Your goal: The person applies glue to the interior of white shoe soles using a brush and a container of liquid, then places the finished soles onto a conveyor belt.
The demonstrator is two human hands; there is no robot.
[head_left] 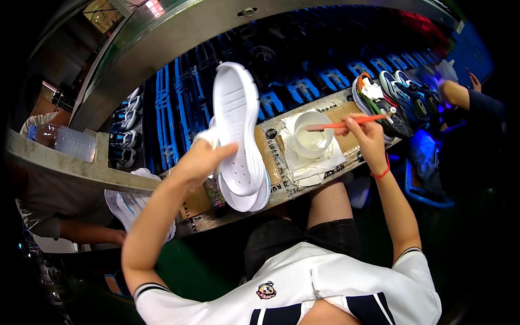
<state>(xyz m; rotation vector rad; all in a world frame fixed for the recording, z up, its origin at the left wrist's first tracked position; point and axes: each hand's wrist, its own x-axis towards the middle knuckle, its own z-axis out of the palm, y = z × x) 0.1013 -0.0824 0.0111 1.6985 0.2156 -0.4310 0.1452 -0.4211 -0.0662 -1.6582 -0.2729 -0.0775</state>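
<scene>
Left hand [203, 162]: clamped on a white moulded foam shoe sole [236, 116], thumb pressed on its grooved inner face.
Sole position: held toe-up, tilted, left of the bowl, above the bench; a second white sole with a blue line [264, 196] is seen behind its heel.
Right hand [368, 140]: closed around a slim orange-red brush [351, 124].
Brush position: head held over a round translucent bowl [310, 152] of clear liquid; contact cannot be told.
Under bowl: crumpled white sheets [330, 161], spread on a cardboard-and-tape-covered bench [272, 150].
Bench right: multicoloured sports shoe [362, 85] parked, stuffed with white paper [371, 89].
Beyond: blue metal brackets [301, 90] lined up in rows.
Far left: clear plastic bottle [76, 142] laid on a metal frame [116, 177].
</scene>
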